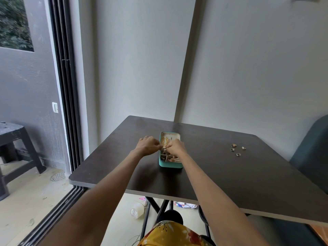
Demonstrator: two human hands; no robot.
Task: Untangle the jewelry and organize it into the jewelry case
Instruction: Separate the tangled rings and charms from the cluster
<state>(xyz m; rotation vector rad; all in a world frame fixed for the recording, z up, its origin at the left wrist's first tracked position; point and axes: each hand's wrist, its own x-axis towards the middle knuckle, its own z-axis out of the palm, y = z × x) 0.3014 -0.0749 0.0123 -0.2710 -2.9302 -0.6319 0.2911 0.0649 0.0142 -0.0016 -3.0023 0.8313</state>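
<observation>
A small teal jewelry case point(170, 164) lies open on the dark table point(221, 174), its cream compartments holding gold chains and other small pieces. My left hand point(148, 145) and my right hand point(175, 146) meet over the case's left edge, and their fingertips pinch a small piece of jewelry point(163, 148) between them. The piece is too small to identify. Several rings point(237, 149) lie loose on the table to the right of the case.
A teal chair point(312, 153) stands at the table's right side. A sliding door track and a dark stool point(16, 151) are on the left. A plastic jar point(137, 211) and litter lie on the floor under the table.
</observation>
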